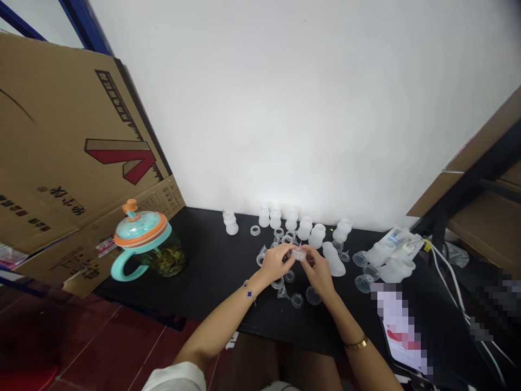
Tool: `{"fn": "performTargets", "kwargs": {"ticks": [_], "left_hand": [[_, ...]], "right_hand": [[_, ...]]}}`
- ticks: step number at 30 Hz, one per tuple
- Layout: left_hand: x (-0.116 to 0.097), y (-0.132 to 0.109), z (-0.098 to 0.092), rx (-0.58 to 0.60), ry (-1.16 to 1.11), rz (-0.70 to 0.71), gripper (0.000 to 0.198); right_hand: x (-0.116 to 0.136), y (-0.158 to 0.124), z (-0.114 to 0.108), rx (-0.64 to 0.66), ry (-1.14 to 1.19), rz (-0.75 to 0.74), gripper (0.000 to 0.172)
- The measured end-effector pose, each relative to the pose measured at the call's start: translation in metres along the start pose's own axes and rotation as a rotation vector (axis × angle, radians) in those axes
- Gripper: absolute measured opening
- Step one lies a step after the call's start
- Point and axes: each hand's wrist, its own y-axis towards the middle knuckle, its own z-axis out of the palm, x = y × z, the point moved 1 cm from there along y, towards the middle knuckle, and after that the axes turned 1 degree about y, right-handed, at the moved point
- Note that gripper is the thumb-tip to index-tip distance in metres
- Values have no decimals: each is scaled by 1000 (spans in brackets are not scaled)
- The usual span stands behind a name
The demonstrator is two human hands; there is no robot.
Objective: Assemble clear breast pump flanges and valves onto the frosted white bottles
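Note:
My left hand [275, 263] and my right hand [318, 272] meet above the black table [211, 282]. Pinched between their fingertips is a clear plastic bottle collar [299, 254]; whether a teat sits in it is too small to tell. Around and under my hands lie several clear rings and caps, among them a cap [297, 300] and a round cover [313, 295]. Behind them stands a row of frosted white small bottles without tops, one bottle [316, 236] close to my right fingers. Another bottle [334, 259] lies tilted beside my right hand.
A bottle with a clear top [230, 222] stands at the back left. A large teal-handled jug [150, 244] is near the cardboard box [81, 152]. On the right are a white power strip [407, 244], cables, more bottles and a phone [401, 331]. A white wall closes the back.

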Motion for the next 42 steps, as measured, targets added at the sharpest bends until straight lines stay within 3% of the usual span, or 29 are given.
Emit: {"fn": "performTargets", "kwargs": {"ticks": [42], "left_hand": [[0, -1, -3, -4, 65, 32, 18]], "right_hand": [[0, -2, 1, 22, -10, -14, 27]]}}
